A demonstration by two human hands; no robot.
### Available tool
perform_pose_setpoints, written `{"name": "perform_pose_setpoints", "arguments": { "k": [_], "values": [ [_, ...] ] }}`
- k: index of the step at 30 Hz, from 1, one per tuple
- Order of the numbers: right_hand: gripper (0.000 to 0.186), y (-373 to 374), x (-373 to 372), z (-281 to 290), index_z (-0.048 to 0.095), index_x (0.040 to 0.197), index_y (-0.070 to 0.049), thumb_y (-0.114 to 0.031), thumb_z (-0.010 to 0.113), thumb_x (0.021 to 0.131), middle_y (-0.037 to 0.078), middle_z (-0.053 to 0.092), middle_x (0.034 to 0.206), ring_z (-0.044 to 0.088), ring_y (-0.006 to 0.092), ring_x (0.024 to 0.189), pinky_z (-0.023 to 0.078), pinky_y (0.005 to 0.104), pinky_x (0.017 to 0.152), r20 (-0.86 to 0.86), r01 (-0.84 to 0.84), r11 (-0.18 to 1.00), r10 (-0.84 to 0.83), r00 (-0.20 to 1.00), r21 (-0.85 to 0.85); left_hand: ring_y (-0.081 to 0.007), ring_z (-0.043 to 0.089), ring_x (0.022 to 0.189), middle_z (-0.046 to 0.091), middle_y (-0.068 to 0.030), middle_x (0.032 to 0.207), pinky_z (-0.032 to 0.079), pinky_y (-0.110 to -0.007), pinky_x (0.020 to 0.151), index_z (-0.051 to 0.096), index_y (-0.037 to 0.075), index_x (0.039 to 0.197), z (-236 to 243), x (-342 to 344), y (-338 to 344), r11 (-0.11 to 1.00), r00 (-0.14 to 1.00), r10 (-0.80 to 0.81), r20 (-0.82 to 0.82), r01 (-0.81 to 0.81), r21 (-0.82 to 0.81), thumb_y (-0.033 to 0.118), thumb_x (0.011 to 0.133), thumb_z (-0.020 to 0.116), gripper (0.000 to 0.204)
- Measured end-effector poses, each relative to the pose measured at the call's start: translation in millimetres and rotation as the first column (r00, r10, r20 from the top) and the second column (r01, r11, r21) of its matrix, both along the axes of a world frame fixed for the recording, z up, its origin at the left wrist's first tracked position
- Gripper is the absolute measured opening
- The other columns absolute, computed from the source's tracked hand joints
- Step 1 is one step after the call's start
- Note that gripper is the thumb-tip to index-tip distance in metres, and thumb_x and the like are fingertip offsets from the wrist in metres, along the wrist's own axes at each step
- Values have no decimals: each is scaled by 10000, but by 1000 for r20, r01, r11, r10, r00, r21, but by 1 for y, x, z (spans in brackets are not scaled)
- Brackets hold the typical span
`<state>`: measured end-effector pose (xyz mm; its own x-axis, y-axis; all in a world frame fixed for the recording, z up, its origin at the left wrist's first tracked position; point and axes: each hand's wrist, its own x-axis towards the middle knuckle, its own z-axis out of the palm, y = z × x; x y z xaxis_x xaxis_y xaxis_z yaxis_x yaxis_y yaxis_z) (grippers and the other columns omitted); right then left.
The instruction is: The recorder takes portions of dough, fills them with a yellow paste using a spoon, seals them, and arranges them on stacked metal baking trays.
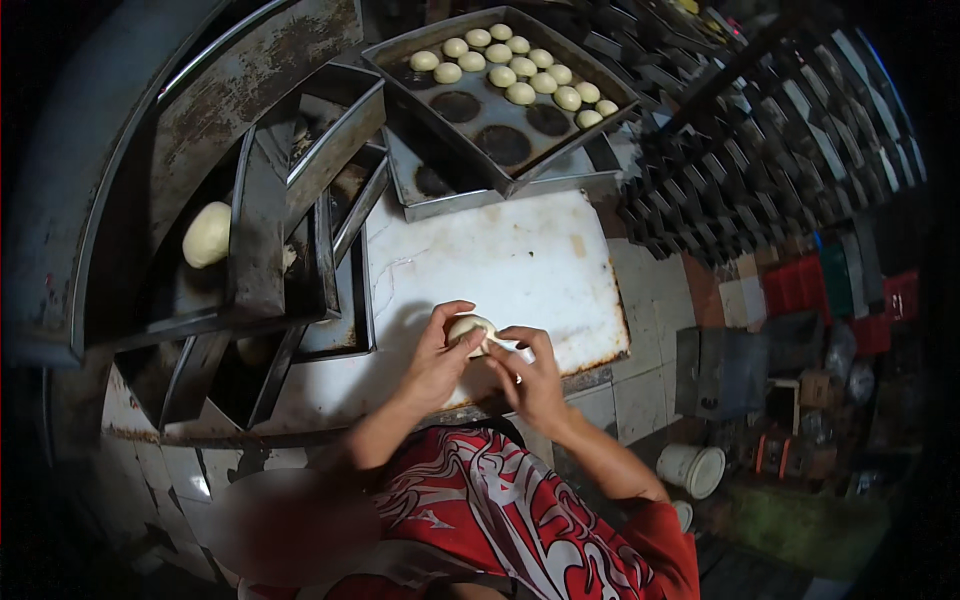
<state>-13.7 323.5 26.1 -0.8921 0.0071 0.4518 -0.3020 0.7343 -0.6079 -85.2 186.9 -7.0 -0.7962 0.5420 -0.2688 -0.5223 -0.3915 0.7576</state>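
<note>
My left hand [437, 362] cups a pale piece of dough [468, 325] above the near edge of the white tabletop [490, 250]. From the other side, the fingers of my right hand [533, 375] pinch the same dough. A small white patch shows by my right fingers, and what it is I cannot make out. Beyond the table, a dark square tray [455, 105] bears several round dough balls [502, 76] toward its far and right sides. A larger lump of dough [208, 235] lies among metal pans at the left.
Long metal pans [258, 225] are piled at the left, reaching the table's near edge. Another tray [415, 205] sits under the dough tray. Stacked dark metal pans [760, 170] fill the far right. A white bucket [690, 470] and red crates [795, 288] stand on the right-hand floor.
</note>
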Motion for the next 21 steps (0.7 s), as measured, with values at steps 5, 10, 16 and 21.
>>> {"name": "perform_pose_setpoints", "arguments": {
  "k": [5,10,16,21],
  "values": [
    [296,31,12,-41,636,1050,-83,-82,602,755,158,475,1167,446,343,1044,346,438,906,128,-92,985,73,989,149,-206,542,895,529,-116,1010,463,-302,795,445,24,1113,-47,13,46,809,797,153,-584,-441,-390,95,817,639,361],
    [211,87,-43,-82,625,990,3,-108,515,848,205,581,1022,501,360,993,398,401,876,191,92,986,-65,979,-138,-333,314,1271,440,-110,1285,126,-559,1058,457,21,1196,-32,10,42,525,349,-554,-756,-558,-642,187,754,694,528],
    [139,22,-37,-90,624,872,-5,-75,598,755,164,612,935,561,322,934,433,423,828,148,-546,837,537,830,25,-317,479,1162,533,-154,1209,358,-389,987,526,48,1160,-1,64,-31,613,560,-1,-828,-654,-443,45,737,668,446],
    [108,96,-49,-104,580,794,-56,-63,626,696,87,565,878,508,293,861,395,420,695,23,-519,829,526,850,208,-300,533,1086,562,-145,1151,382,-388,964,535,40,1121,23,141,-110,277,628,68,-775,-758,-590,29,731,639,404]
  ]
}}
